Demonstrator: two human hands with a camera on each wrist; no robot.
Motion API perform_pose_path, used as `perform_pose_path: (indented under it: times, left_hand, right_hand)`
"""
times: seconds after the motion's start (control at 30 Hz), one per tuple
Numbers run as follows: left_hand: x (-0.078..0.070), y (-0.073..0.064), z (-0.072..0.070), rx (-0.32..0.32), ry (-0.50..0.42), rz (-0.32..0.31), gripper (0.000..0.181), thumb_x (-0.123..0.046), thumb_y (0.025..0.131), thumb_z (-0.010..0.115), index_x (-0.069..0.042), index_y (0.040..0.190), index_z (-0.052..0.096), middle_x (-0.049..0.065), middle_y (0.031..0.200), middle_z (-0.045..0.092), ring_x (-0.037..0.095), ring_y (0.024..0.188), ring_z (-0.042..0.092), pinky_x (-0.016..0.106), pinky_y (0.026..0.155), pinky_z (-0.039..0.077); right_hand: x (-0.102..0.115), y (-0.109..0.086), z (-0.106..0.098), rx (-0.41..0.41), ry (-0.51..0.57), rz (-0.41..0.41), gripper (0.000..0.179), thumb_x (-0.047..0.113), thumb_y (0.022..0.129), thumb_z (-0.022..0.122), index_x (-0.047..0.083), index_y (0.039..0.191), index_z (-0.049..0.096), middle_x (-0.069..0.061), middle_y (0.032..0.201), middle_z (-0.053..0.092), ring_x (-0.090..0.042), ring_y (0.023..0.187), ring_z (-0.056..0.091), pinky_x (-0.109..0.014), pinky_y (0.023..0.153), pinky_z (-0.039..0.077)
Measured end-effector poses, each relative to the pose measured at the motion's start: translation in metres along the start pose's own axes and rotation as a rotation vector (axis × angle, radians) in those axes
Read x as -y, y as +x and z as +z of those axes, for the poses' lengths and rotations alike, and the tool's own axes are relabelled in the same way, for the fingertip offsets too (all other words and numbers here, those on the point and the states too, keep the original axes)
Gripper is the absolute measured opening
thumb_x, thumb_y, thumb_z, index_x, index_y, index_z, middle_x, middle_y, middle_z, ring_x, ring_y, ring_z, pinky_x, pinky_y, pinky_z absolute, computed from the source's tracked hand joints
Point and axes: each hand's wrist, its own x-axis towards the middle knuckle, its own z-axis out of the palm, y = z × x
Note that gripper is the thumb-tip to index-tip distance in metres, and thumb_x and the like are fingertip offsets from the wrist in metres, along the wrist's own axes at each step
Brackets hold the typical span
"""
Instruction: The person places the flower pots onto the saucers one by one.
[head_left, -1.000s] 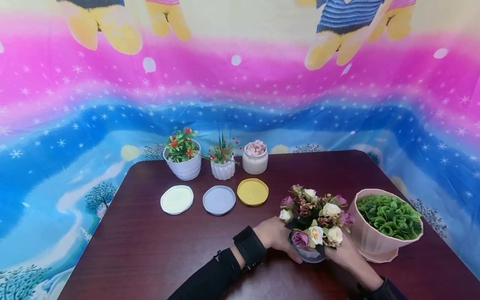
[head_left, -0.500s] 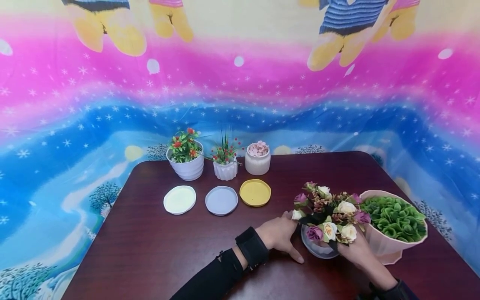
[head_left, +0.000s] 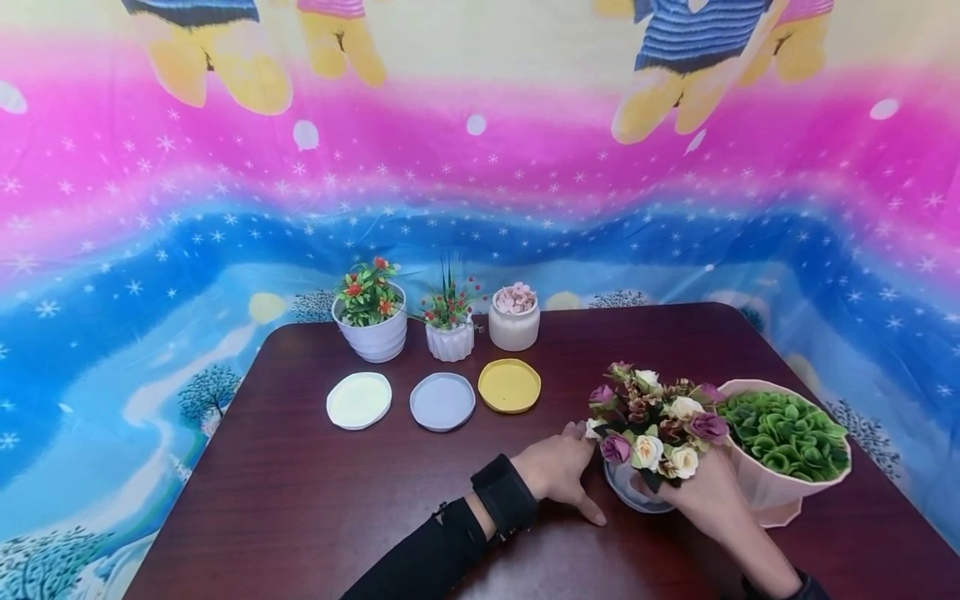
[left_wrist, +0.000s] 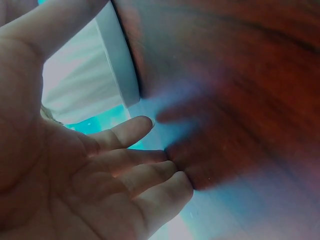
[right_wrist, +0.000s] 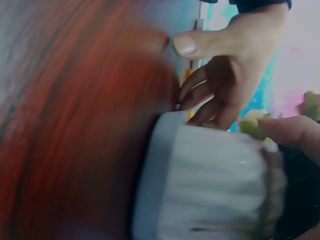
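My left hand (head_left: 558,467) lies empty beside the grey saucer (head_left: 636,503), and I cannot tell whether my right hand (head_left: 708,493) grips the potted roses (head_left: 649,450) standing on it, lower right of the frame, so gentle nudges should best keep them centred.

The left arm (head_left: 420,557), black-sleeved, slants inward to a relaxed left hand (head_left: 558,471), thumb (head_left: 591,508) spread from its fingers (left_wrist: 162,197). The right hand (head_left: 705,490) reaches forward from a bare right wrist (head_left: 753,552), its underside hidden in the head view.
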Motion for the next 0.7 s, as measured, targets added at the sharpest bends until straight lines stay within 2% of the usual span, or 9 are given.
perform_pose_path:
  times: [0.03,0.1,0.17,0.27,0.37,0.47,0.5,0.6,0.7]
  left_hand:
    - [0.000,0.000,0.000,-0.005,0.002,-0.001,0.108,-0.061,0.077,0.092,-0.009,0.160,0.048,0.015,0.171,0.035,0.026,0.157,0.034,0.025,0.114,0.043]
    - [-0.001,0.000,0.001,-0.011,0.013,-0.004,0.108,-0.062,0.076,0.092,-0.009,0.160,0.049,0.015,0.170,0.035,0.025,0.157,0.035,0.023,0.112,0.044]
    - [-0.002,0.000,0.002,-0.012,0.022,-0.008,0.108,-0.062,0.076,0.092,-0.009,0.160,0.049,0.014,0.170,0.035,0.025,0.157,0.034,0.022,0.112,0.043]
    - [-0.003,0.000,0.002,-0.007,0.026,-0.010,0.108,-0.063,0.076,0.092,-0.009,0.160,0.049,0.014,0.171,0.035,0.024,0.158,0.032,0.022,0.113,0.042]
    - [-0.002,0.001,0.001,0.010,0.005,-0.006,0.107,-0.063,0.078,0.090,-0.009,0.161,0.048,0.013,0.171,0.034,0.023,0.157,0.033,0.023,0.114,0.043]
    - [0.004,0.000,-0.004,0.034,-0.052,0.009,0.110,-0.062,0.082,0.088,-0.005,0.164,0.041,0.014,0.172,0.032,0.021,0.158,0.033,0.026,0.118,0.039]
    - [0.007,0.000,-0.007,0.034,-0.077,0.015,0.112,-0.061,0.083,0.087,-0.003,0.165,0.037,0.015,0.172,0.031,0.021,0.158,0.032,0.026,0.119,0.037]
    - [0.021,-0.004,-0.024,-0.012,-0.167,0.046,0.113,-0.057,0.087,0.086,0.002,0.166,0.031,0.017,0.171,0.034,0.023,0.156,0.036,0.030,0.123,0.033]
    - [0.042,-0.010,-0.043,-0.124,-0.236,0.055,0.106,-0.054,0.088,0.086,0.001,0.163,0.036,0.018,0.165,0.044,0.024,0.150,0.045,0.034,0.122,0.037]
  right_hand:
    - [0.004,0.001,-0.001,0.000,0.027,0.021,0.080,0.015,0.060,0.101,-0.002,0.128,0.065,-0.020,0.119,0.070,-0.026,0.108,0.062,-0.020,0.093,0.040]
    - [0.013,0.001,-0.005,0.011,0.059,0.077,0.105,0.018,0.058,0.104,-0.003,0.146,0.051,-0.026,0.136,0.061,-0.033,0.122,0.056,-0.026,0.105,0.039]
    - [0.022,-0.001,-0.010,0.016,0.073,0.117,0.126,0.017,0.058,0.104,-0.005,0.159,0.033,-0.034,0.151,0.043,-0.047,0.136,0.045,-0.047,0.115,0.037]
    - [0.036,-0.003,-0.018,-0.030,0.069,0.085,0.144,0.018,0.058,0.103,-0.003,0.168,0.013,-0.037,0.165,0.018,-0.059,0.148,0.023,-0.078,0.110,0.029]
    - [0.051,0.000,-0.026,-0.138,0.087,-0.058,0.136,0.050,0.071,0.099,0.001,0.169,0.017,-0.031,0.172,0.012,-0.056,0.156,0.014,-0.075,0.117,0.025]
    - [0.070,0.010,-0.035,-0.227,0.146,-0.204,0.122,0.070,0.081,0.083,0.004,0.168,0.028,-0.024,0.174,0.020,-0.043,0.160,0.017,-0.048,0.126,0.025]
    - [0.077,0.014,-0.039,-0.241,0.183,-0.241,0.116,0.067,0.084,0.083,0.004,0.167,0.031,-0.022,0.173,0.023,-0.038,0.160,0.020,-0.039,0.126,0.025]
    - [0.099,0.029,-0.046,-0.251,0.323,-0.295,0.101,0.020,0.081,0.095,0.001,0.162,0.038,-0.017,0.170,0.032,-0.025,0.157,0.031,-0.023,0.124,0.026]
    - [0.121,0.043,-0.049,-0.226,0.487,-0.294,0.103,-0.019,0.069,0.084,-0.002,0.160,0.039,-0.015,0.168,0.034,-0.022,0.152,0.039,-0.027,0.123,0.032]
